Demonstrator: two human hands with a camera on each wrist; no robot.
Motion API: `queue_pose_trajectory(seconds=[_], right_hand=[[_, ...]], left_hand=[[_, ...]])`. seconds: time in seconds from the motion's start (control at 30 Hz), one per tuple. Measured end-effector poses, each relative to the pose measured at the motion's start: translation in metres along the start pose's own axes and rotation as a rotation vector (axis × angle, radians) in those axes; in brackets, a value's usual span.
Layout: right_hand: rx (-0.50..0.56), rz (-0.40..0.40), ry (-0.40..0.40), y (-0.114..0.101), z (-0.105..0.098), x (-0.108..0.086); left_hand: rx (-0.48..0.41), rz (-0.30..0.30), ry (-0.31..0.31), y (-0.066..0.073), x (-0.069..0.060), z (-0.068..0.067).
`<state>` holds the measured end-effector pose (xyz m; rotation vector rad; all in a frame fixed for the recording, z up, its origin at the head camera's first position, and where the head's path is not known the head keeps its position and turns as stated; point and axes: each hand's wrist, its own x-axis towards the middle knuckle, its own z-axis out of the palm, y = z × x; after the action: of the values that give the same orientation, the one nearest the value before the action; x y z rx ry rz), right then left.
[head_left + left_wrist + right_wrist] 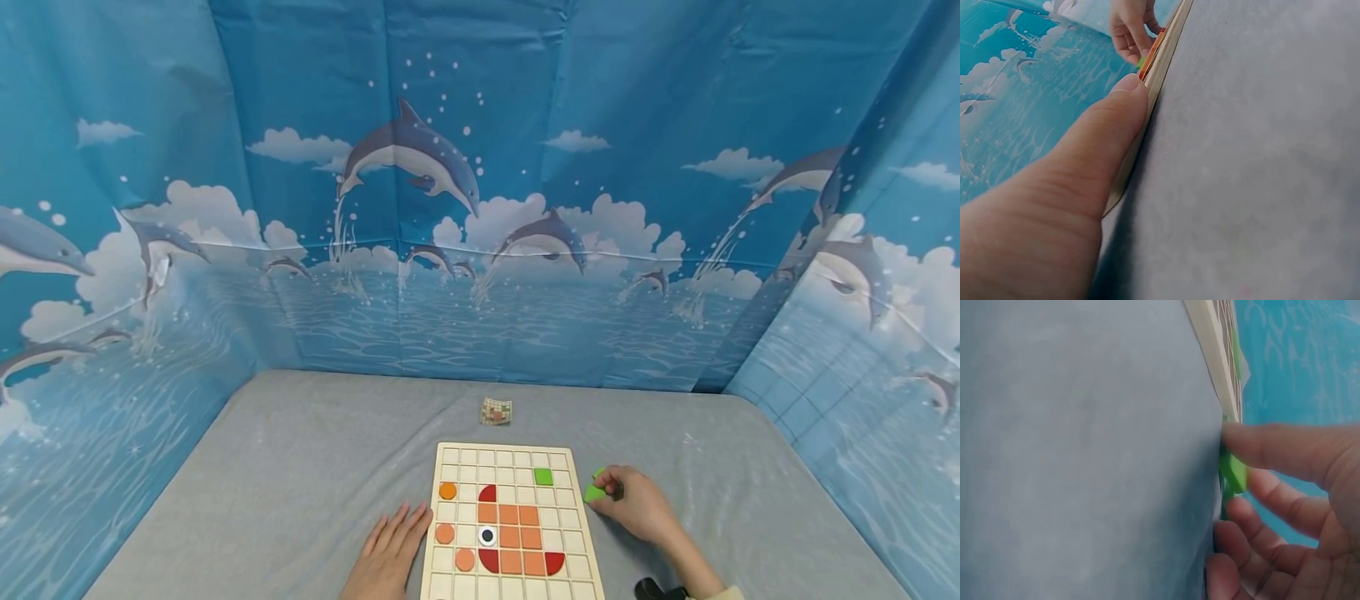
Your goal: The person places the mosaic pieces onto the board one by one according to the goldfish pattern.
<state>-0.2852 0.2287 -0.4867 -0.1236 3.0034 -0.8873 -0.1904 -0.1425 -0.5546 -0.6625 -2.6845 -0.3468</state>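
Observation:
A wooden grid board [467, 456] lies on the grey cloth, with orange squares [509, 537], dark red rounded pieces, orange discs [447, 491], a white-and-black eye disc [487, 536] and one green square [543, 477] on it. My left hand [388, 550] lies flat with fingers straight at the board's left edge; its thumb touches that edge in the left wrist view. Beside the board's right edge, my right hand [637, 504] pinches a green square tile [1233, 472] between thumb and fingers. Another green piece [598, 473] shows just behind it, partly hidden by the fingers.
A small printed picture card [496, 412] lies beyond the board's far edge. Grey cloth [337, 442] covers the table. Curtains with dolphins [420, 158] surround it at the back and both sides. A black object [656, 589] sits by the right wrist.

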Motion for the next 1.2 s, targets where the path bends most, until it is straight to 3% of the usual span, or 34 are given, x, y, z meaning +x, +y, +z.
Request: queue_pose_trajectory(seconds=[0.3,0.57,0.8,1.2], right_hand=[[0.094,-0.072,-0.016,0.003,0.000,-0.009],[0.170,-0.028,-0.029,0.005,0.002,-0.011],[0.301,0.003,-0.047,0.005,0.002,-0.010],[0.347,-0.093,-0.101,-0.016,0.007,-0.004]], left_hand=[[0.013,0.008,0.013,-0.001,0.000,0.000],[-0.001,-0.005,-0.009,0.000,0.001,-0.001],[0.002,-0.007,-0.014,0.001,0.001,-0.002],[-0.011,-0.020,-0.044,0.002,0.002,-0.003]])
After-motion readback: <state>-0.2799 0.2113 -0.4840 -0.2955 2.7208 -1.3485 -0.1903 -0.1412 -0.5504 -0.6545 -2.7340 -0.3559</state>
